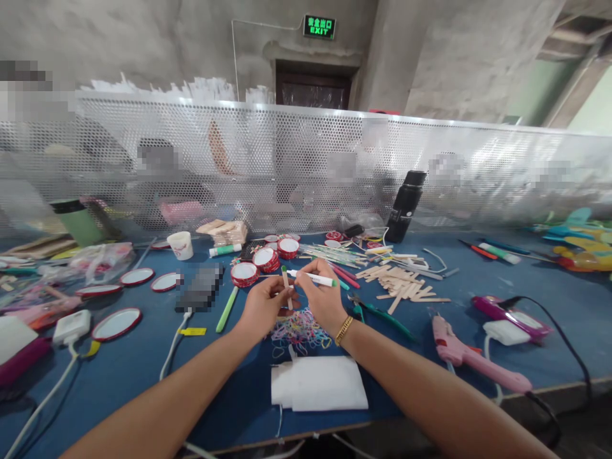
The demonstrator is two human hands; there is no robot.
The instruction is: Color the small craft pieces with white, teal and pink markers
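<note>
My left hand (262, 307) pinches a wooden craft stick (289, 298), held upright, with green colour at its top end. In my right hand (323, 299) is a white marker (313, 278) with a green end, its tip pointing left close to the top of the stick. Whether the tip touches the wood I cannot tell. Beneath both hands lies a tangled heap of coloured rubber bands (301, 330). A white folded pad (319, 384) rests nearer to me. The green marker cap (226, 310) or stick-like piece lies left of my left hand.
Loose craft sticks (401, 284) and green-handled pliers (382, 313) lie to the right, with a pink glue gun (473, 357) beyond. Red-rimmed round tins (244, 274) and a phone (199, 288) are on the left. A black bottle (406, 207) stands by the perforated screen (296, 166).
</note>
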